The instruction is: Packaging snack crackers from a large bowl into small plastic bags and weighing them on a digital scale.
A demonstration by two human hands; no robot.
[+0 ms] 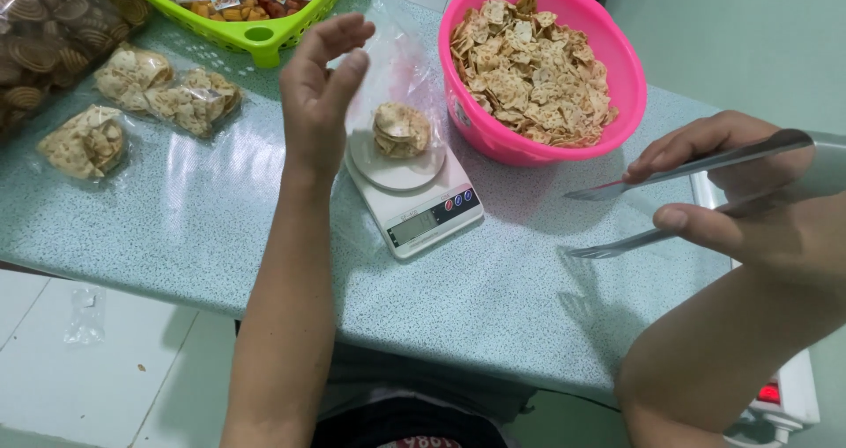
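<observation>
Your right hand [758,201] holds steel tongs [679,201], tips parted and empty, pointing left toward the pink basket of crackers [542,69] up and left. Your left hand [322,96], fingers spread and holding nothing, hovers nearer the clear bag of crackers [401,129] standing on the white kitchen scale [423,210].

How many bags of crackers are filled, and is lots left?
Done: three filled bags lie on the table. In hand: an open bag with a few crackers sits on the scale, the left hand beside it; the right hand holds tongs. Left: the pink bowl is almost full.
</observation>
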